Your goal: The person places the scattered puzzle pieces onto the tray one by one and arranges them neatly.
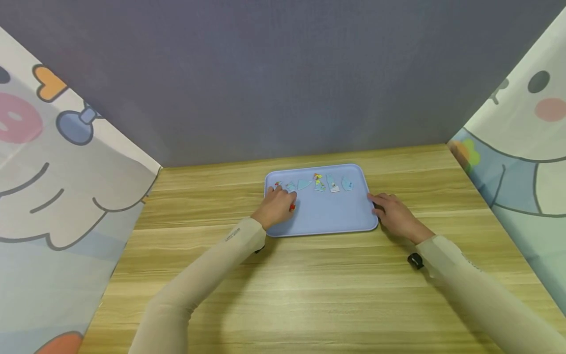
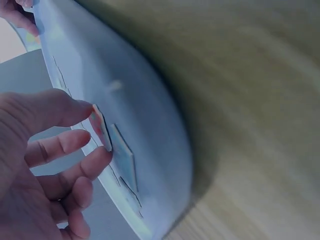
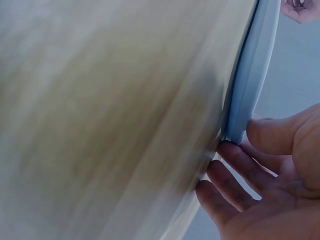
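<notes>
My left hand is over the left part of a light blue tray. Between thumb and fingertips it pinches a small flat puzzle piece with red on it. Another pale blue piece lies on the tray close to those fingers. Along the tray's far side runs a row of several irregular puzzle pieces, pale blue with coloured pictures. At the tray's right edge, my right hand grips the rim, its thumb against the side and its fingers by the underside.
The tray rests on a wood-grain table. Behind the table stands a grey panel. Cartoon-printed cloths hang at the left and right. A small black object sits by the right sleeve.
</notes>
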